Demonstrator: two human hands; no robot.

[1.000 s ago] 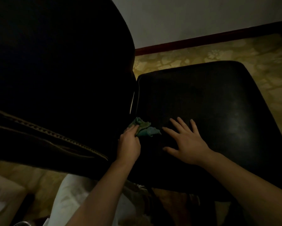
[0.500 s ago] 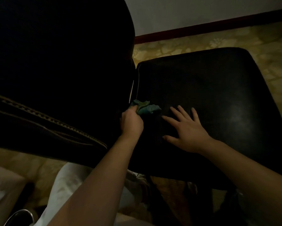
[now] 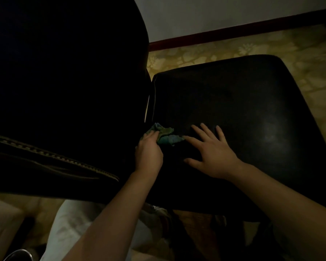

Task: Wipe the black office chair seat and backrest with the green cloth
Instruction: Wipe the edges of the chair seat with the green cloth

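Head view: pretty dim, just one wide shot looking down on the chair, so I'm going off what little light there is.
Left hand: fingers curled round the bunched green cloth, pushing it down where seat meets backrest. Makes sense, that gap is where crumbs collect.
Right hand: flat, fingers spread and straight, palm down on the seat, holding nothing. I read it as bracing so the chair doesn't swivel or roll under the wiping. Its forefinger tip sits just beside the cloth's edge; can't tell if they touch.
Green cloth: wadded up rather than spread flat, at the seat's back edge, on the side nearest me.
Backrest: big dark slab on the left, nearly black in this light, so I can't judge how clean it is.
Progress guess: I'm on the back seam of the seat; how much of the seat and backrest is done, no way to say from here.
Next: I'd drag the cloth along the seam, then out across the seat.
Risk: the cloth slipping down into the gap.
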